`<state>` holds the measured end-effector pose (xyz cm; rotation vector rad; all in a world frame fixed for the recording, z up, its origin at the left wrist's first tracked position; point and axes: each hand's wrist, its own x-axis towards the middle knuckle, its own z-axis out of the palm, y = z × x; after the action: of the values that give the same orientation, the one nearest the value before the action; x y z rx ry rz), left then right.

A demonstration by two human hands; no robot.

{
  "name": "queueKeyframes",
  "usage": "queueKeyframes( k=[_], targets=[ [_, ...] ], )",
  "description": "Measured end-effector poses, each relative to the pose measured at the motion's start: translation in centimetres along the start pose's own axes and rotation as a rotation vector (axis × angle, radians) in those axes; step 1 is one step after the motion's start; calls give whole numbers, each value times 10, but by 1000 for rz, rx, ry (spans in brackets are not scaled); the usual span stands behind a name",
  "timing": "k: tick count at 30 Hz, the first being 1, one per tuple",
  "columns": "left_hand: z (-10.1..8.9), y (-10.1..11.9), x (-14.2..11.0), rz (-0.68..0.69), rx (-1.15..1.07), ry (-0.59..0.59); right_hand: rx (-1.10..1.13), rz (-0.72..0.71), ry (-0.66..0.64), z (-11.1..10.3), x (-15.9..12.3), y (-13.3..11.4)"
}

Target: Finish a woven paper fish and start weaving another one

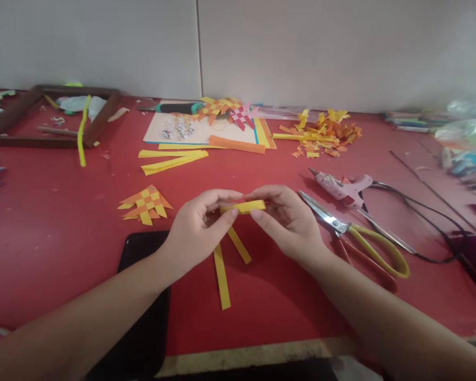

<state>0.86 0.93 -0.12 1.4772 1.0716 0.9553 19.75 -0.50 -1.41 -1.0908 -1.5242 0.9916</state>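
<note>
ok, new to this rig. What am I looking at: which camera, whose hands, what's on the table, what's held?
No robot here. It's one picture from a camera on a person's head, looking forward and down at their own bare hands. The left hand and right hand hold folded yellow paper between them; two strips hang toward the red table. Left of them lies a woven paper fish. To the right are scissors and a pink glue gun. Paper scraps lie further back.

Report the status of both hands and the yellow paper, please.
Left hand, right hand: both on folded yellow paper. Two yellow ends pointing down. Scissors close to right forearm; nothing seen blocking the paper.
</note>
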Motion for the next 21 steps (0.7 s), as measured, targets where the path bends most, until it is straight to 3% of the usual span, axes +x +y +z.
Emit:
queueKeyframes(
  k=[7, 16, 21],
  targets=[
    [-2, 0, 2, 10, 8, 39, 70, 100, 46, 1, 4, -8],
    [0, -1, 3, -4, -70, 51, -80, 93, 146, 1, 4, -4],
    [-1, -5, 3, -31, -126, 74, -6, 114, 146, 0, 3, -8]
  ],
)
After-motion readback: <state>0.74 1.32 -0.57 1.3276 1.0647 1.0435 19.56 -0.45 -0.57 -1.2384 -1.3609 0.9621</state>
